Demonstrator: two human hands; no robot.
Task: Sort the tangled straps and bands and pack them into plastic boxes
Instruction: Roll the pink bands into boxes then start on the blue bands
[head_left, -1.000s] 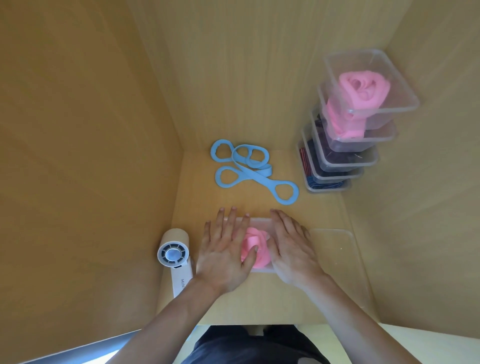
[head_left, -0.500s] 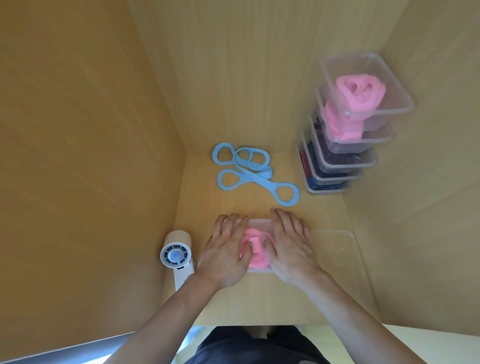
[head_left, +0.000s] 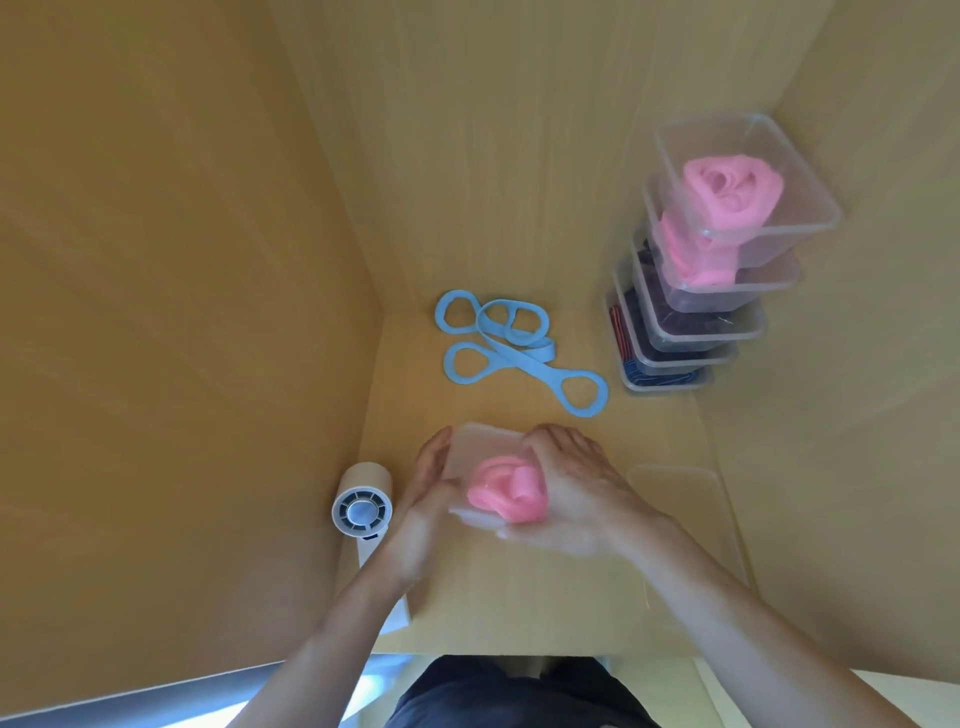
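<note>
Now right hand gripping box holding pink band, near shelf front edge; left hand pressing box's left side, grip unclear.

We have one view only, from a camera worn on the person's head. It looks forward and steeply down into a wooden compartment, and its wide lens bends the side walls outward. The table fills the lower centre of the frame. Both forearms enter from the bottom edge. The left hand and right hand, holding a clear box, lie near the camera, just below the middle. The stack of boxes stands farther off, at the upper right.
</note>
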